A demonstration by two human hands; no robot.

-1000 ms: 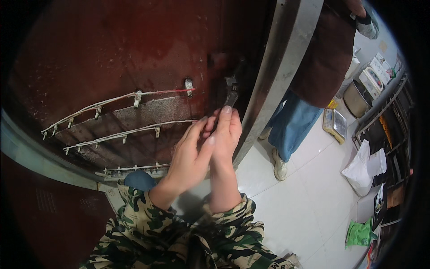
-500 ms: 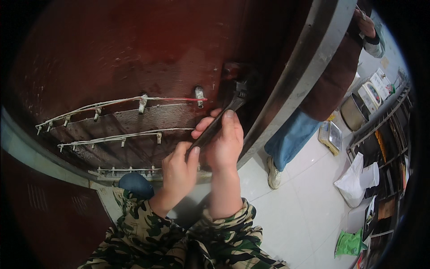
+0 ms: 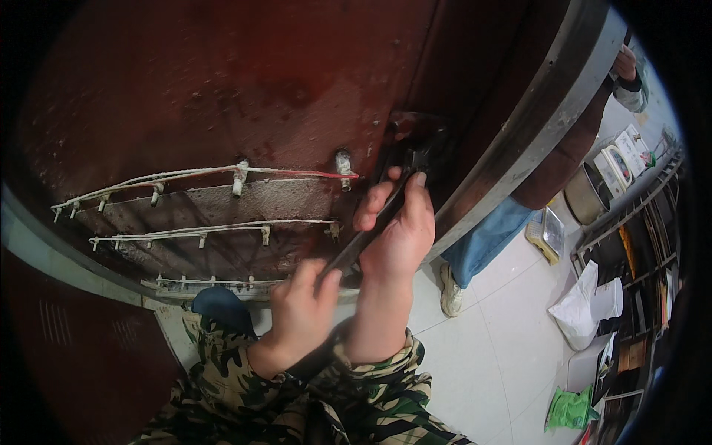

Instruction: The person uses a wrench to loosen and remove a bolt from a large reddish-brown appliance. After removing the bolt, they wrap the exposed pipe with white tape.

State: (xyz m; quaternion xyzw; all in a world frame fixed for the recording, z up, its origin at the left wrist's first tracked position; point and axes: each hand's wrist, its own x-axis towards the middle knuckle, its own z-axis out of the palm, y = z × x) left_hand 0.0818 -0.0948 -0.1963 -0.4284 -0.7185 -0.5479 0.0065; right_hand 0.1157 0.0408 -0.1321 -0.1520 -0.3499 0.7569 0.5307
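A dark adjustable wrench (image 3: 354,251) slants up and to the right in front of a dark red panel (image 3: 282,81). My right hand (image 3: 400,236) is wrapped round the handle near the wrench's head. Lower down, my left hand (image 3: 305,311) grips the handle's end. The wrench's head lies against a dark fitting near the panel's right side; shadow hides how the jaws sit on it. Left of the wrench, a pale metal nozzle (image 3: 343,169) sticks out of the panel. White and red wires (image 3: 200,172) run along rows of similar nozzles.
A curved metal rim (image 3: 519,141) borders the panel on the right. Beyond it stands another person in blue jeans (image 3: 486,233). Farther right are a metal pot (image 3: 586,194), a white bag (image 3: 575,308), a green bag (image 3: 569,408) and a dark rack (image 3: 645,259).
My right hand and the wrench's head have shifted right. My left hand has moved slightly down at the handle's end, and the view has shifted a little.
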